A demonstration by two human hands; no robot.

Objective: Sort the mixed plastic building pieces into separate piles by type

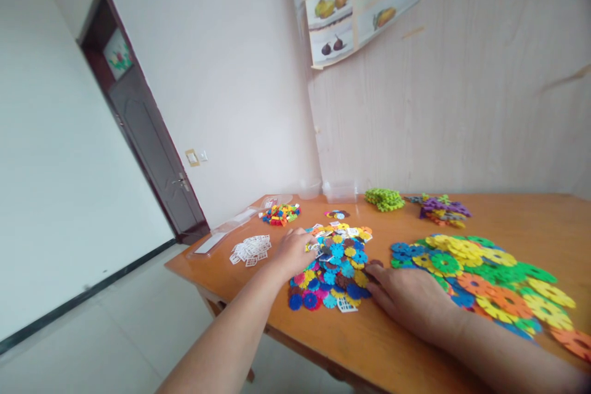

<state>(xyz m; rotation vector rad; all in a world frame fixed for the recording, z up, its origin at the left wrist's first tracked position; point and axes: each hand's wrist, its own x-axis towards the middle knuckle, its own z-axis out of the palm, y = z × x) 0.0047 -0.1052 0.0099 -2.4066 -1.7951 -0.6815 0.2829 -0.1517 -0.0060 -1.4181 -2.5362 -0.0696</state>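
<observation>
A mixed pile of small discs [333, 268] lies on the worktop [530, 215] between the left hand [294, 250] and the right hand [406, 294]; whether either grip is closed on a piece, I cannot tell. White lattice pieces [250, 250] lie left of the left hand.

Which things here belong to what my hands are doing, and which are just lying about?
In use:
- left hand and right hand
- mixed pile of small discs and white pieces between them
- probably the separate white pile, with similar pieces

Seemingly lying about:
- large flower-shaped discs
- small colourful blocks
- bright green pieces
- fruit pictures
</observation>
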